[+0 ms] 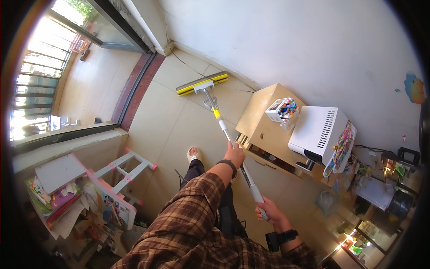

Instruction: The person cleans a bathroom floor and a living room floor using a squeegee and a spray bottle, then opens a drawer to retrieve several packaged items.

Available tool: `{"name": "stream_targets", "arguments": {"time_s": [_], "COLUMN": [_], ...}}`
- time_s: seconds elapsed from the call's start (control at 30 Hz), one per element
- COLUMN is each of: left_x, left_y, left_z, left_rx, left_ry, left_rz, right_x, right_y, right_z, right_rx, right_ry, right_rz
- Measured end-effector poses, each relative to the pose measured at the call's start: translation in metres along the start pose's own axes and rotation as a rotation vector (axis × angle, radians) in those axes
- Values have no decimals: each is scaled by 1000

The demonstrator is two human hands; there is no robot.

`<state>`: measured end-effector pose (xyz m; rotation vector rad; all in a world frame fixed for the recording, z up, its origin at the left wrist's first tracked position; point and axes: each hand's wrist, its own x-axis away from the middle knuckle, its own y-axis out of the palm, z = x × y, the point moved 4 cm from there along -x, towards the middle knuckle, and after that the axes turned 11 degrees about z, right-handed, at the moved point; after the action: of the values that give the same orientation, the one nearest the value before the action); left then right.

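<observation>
A sponge mop (202, 84) with a yellow and dark head rests on the tiled floor ahead of me, near the wall corner. Its grey and white pole slants back toward my body. Partway down the pole, my left hand (234, 155) is wrapped round it, a dark band on the wrist. My right hand (270, 211) grips the pole's grey end, lower and to the right, with a black watch on that wrist. A thin black cable (188, 65) runs along the floor and passes by the mop head.
A wooden cabinet (256, 117) stands right of the pole, bearing a box of markers (283, 110) and a white printer (317, 131). At left are a small desk with books (58, 197) and a grey, pink-tipped frame (127, 172). A doorway sill (139, 89) lies beyond.
</observation>
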<state>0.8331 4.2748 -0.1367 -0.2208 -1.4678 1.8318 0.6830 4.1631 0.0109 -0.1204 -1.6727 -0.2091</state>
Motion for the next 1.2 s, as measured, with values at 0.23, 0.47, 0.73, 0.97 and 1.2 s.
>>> {"name": "stream_targets", "arguments": {"time_s": [0.23,0.47,0.73,0.97,1.2], "left_x": [-1,8,8,-5,9], "left_y": [0,13,3,-30,-28], "left_z": [37,70,104,137,141], "left_rx": [-22,-67,58,252,314], "left_ry": [66,168,235,165,201], "left_rz": [-144,-196,-156,-31,-71], "right_x": [15,35,67,109,116], "right_y": [-24,-37,-73,-116,-116], "right_z": [26,54,47,-7,4], "right_rx": [-109,-158,-155,107,240], "right_ry": [34,71,111,178,213], "right_rz": [-10,5,-58,30,31]}}
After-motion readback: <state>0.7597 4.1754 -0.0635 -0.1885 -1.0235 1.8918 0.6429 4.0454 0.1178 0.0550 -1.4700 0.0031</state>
